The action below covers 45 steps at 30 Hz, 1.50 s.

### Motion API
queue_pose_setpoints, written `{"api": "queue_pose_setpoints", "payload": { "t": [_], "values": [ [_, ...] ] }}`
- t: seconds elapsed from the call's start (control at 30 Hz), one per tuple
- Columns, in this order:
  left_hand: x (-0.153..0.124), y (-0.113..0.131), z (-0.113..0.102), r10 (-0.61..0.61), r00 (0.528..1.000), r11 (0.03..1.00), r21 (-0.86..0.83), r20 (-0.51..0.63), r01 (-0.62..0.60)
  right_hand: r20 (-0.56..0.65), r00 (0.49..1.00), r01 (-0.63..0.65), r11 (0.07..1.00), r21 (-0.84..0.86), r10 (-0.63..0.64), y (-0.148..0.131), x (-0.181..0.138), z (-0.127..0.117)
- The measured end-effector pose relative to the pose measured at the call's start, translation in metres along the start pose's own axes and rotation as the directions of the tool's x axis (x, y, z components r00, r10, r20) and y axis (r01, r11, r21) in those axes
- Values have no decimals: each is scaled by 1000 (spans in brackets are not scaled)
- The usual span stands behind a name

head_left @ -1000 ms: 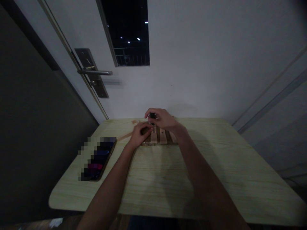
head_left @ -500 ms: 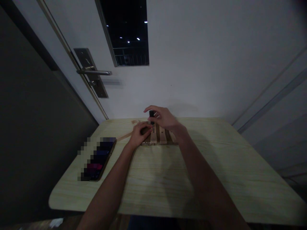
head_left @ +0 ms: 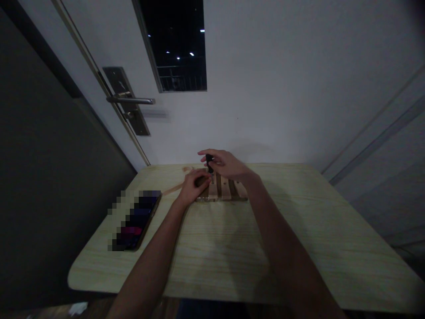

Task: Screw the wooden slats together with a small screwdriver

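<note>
A small slatted wooden piece [head_left: 226,191] lies on the pale wooden table [head_left: 232,248], near its far edge. My left hand [head_left: 192,186] rests on the piece's left end and presses it down. My right hand [head_left: 226,165] hovers just above it, fingers pinched round a short black-handled tool [head_left: 209,160] that stands upright. The tool's thin metal tip [head_left: 212,178] points down onto a slat next to my left fingers.
A phone [head_left: 136,220] lies on the table's left side. A white door with a metal lever handle [head_left: 131,101] and a dark window [head_left: 175,44] stands behind the table. A dark wall runs along the left.
My right hand has shifted a little on top of the tool, its fingers re-gripping the black handle. My left hand and the wooden piece have stayed in place.
</note>
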<state>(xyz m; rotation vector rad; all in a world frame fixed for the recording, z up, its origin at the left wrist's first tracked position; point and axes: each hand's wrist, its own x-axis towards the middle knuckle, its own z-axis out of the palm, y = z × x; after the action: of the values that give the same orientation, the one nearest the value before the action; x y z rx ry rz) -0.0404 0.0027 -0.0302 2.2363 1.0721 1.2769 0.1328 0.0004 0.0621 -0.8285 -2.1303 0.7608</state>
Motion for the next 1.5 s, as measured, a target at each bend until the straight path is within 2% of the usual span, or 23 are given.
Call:
{"api": "queue_pose_setpoints", "payload": {
  "t": [0.17, 0.63, 1.03, 1.2, 1.5],
  "values": [
    [0, 1, -1, 11, 1000, 1000, -6, -7, -11, -3, 1000, 30, 999, 34, -29, -7, -1, -1],
    [-1, 1, -1, 10, 1000, 1000, -4, 5, -10, -90, 995, 20, 992, -125, -31, 0, 2, 0],
    [-1, 2, -1, 2, 1000, 1000, 17, 13, -2, -23, 999, -25, 997, -68, 24, -8, -1, -2],
    [-1, 1, -1, 5, 1000, 1000, 17, 7, -5, -64, 998, 11, 999, -51, -14, -8, 0, -1],
    [0, 1, 0, 14, 1000, 1000, -9, -12, -14, -123, 991, 28, 991, -128, -44, -3, 3, 1]
  ]
}}
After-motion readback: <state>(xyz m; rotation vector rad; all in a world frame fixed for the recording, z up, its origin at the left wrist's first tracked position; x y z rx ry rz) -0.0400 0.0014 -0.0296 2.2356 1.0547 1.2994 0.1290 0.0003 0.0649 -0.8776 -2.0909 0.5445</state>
